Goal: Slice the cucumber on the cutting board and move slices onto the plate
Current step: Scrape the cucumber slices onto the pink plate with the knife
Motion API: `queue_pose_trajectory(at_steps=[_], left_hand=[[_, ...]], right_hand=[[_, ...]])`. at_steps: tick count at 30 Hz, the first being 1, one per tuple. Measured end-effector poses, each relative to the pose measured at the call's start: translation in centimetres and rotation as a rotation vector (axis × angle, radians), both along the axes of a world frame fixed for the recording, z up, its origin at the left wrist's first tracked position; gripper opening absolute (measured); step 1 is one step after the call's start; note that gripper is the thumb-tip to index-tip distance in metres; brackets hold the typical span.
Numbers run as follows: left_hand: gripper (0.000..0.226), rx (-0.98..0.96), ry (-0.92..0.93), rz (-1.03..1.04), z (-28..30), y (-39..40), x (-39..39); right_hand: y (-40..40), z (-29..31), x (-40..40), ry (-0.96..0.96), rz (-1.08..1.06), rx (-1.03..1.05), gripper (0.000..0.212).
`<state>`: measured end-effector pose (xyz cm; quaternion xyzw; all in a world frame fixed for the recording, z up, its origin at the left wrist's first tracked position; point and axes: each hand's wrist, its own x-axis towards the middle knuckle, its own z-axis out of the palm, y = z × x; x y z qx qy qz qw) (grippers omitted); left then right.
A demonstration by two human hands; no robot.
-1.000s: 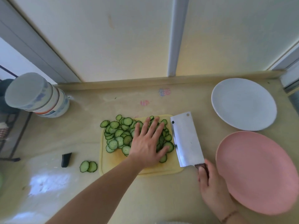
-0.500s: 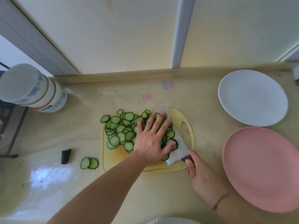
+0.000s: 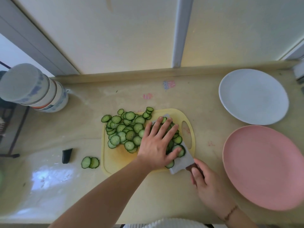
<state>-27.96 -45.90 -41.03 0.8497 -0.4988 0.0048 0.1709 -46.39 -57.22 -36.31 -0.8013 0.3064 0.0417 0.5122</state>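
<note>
**Slices pinned on the cleaver blade**

While our left hand (image 3: pixel 156 145) lies flat with its fingers (image 3: pixel 170 134) straight and spread, it presses a heap of cucumber slices (image 3: pixel 130 130) down onto the cleaver (image 3: pixel 181 159), whose broad blade lies nearly flat on the yellow cutting board (image 3: pixel 189 119). Some slices sit under our palm and fingertips on the blade; one shows just beyond the thumb. Most of the pile lies to the left of our fingers on the board, a few spilling over its far left edge. Our right hand (image 3: pixel 207 185) curls around the cleaver's dark handle (image 3: pixel 190 167) at the board's near right corner. Two stray slices (image 3: pixel 90 162) rest on the counter (image 3: pixel 164 195) beside a dark cucumber end (image 3: pixel 67 155). The pink plate (image 3: pixel 263 167) and the white plate (image 3: pixel 253 96) stand to the right.
</note>
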Motion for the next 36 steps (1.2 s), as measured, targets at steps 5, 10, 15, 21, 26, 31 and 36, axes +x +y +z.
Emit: queue_pose_trajectory(at_steps=[5, 10, 15, 21, 26, 31, 36], left_hand=[[0.069, 0.028, 0.018, 0.014, 0.5, -0.1, -0.4], [0.069, 0.074, 0.033, 0.040, 0.4, 0.1, -0.3], [0.069, 0.075, 0.021, 0.022, 1.3, -0.7, -0.5], [0.069, 0.013, 0.007, -0.059, 3.7, -4.8, -3.1], [0.071, -0.036, 0.054, -0.226, 4.8, -11.5, -8.1], [0.073, 0.030, 0.096, -0.358, 3.6, -17.2, -12.7], [0.073, 0.102, 0.111, -0.408, 2.5, -19.3, -14.4]], right_hand=[[-0.2, -0.2, -0.5, 0.016, 0.007, 0.020, 0.025], [-0.4, -0.4, 0.0, 0.044, 0.006, 0.029, 0.019], [-1.0, -0.4, -0.6, 0.003, 0.004, 0.068, 0.020], [-3.6, 1.6, -4.5, -0.046, -0.122, 0.098, 0.025], [-6.8, 3.5, -10.6, -0.055, -0.395, 0.097, 0.011], [-9.5, 2.6, -15.9, 0.002, -0.532, 0.031, 0.025], [-10.5, 2.6, -17.5, -0.007, -0.511, 0.052, 0.041]])
